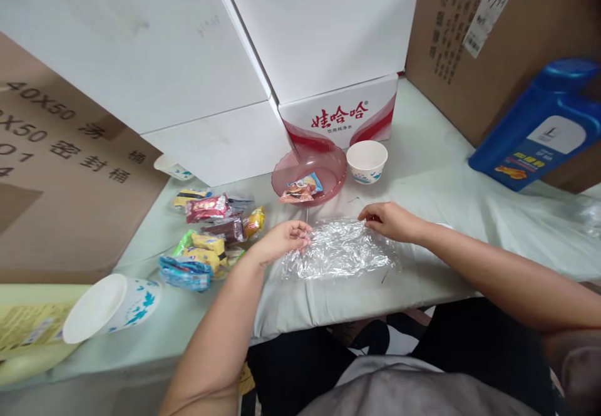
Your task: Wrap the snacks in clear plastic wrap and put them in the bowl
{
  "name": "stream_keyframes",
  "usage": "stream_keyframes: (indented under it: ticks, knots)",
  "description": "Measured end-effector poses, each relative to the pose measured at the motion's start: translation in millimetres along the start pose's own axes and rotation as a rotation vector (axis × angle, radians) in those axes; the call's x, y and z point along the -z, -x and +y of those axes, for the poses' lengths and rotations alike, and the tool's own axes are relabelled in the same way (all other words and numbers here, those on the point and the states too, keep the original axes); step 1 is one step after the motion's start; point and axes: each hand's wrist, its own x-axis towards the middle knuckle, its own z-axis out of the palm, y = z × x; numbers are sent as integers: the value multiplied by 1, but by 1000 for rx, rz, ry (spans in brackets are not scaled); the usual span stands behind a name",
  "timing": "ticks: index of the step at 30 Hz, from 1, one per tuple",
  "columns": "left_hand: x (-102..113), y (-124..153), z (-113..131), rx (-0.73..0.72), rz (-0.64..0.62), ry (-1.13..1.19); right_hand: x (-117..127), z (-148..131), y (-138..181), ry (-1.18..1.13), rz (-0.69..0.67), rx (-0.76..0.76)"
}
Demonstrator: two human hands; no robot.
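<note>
A crinkled clear plastic bag (345, 250) lies flat on the cloth-covered table in front of me. My left hand (286, 237) grips its left edge with curled fingers. At its upper right edge, my right hand (387, 220) pinches the film between thumb and fingers. Just beyond the bag is a pink translucent plastic bowl (282, 181) with a few wrapped snacks (303, 188) in it. A white paper cup (367, 160) with a blue pattern stands upright to the bowl's right. Several wrapped snacks (206, 250) are piled to the left of my left hand.
Another paper cup (115, 309) lies tilted at the left front, and one more (173, 166) is by the boxes. White boxes (338, 118) stand behind, with brown cartons (61, 171) on either side. A blue bottle (539, 124) stands at right.
</note>
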Motion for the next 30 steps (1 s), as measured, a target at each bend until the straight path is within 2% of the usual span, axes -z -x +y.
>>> stream_keyframes:
  ticks: [5,10,18,22,26,30]
  knots:
    - [6,-10,-15,-44,165,23,-13,10,-13,121,89,43]
    - [8,-8,-26,-59,248,28,-23,20,-11,151,80,100]
    - [27,-1,-28,-71,403,9,-23,23,-9,156,80,102]
    - [26,-1,-29,-111,471,5,-23,25,-9,169,70,101]
    - [20,-5,-31,-209,560,108,-23,26,-9,174,66,107]
    - [17,-13,-36,-193,738,-105,-23,26,-8,180,66,111]
